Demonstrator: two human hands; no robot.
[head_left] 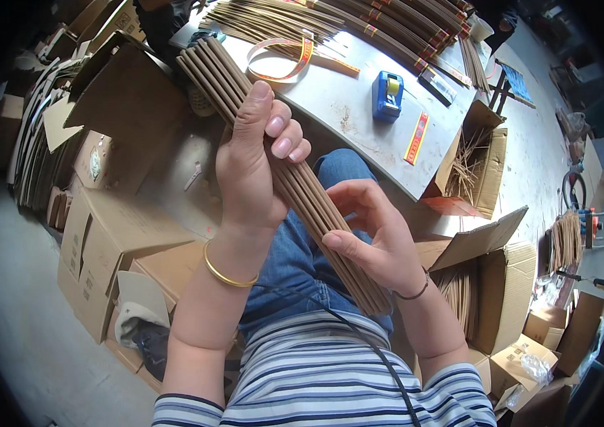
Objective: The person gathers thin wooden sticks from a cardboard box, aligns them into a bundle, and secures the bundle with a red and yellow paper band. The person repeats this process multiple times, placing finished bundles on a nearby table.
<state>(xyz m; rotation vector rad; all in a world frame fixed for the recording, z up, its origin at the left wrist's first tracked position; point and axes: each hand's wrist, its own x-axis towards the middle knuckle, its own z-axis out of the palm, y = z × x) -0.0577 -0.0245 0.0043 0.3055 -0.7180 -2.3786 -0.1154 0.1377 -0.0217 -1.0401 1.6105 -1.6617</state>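
Head view: the weak point lies in the hands, where a bundle of slim, round, brown sticks (305, 188) slants across the lap of the blue denim jeans (291, 249), no tie visible around it. Were the left hand (255, 153) to slacken, the sticks could probably slide lengthwise or fan apart, since the right hand (373, 228) looks too lightly set to bear them alone. Hard squeezing might also crack a few, if they are brittle. The left hand grasps the bundle's upper half, thumb laid over it and fingers curled round from the far side. The right hand is loosely spread at the lower half, thumb tip on the sticks and fingers bent behind; how firmly those fingers touch cannot be told. The upper end points toward the pale, flat tabletop (355, 78), so a swing that way could knock its edge. On that tabletop are a blue plastic tape dispenser (387, 99), a flat red-and-yellow strip (416, 139), a curled red-and-yellow strip (307, 55) and, farther off, long brown banded bundles (401, 35). Rightward, a brown cardboard box (512, 285) holds thin sticks
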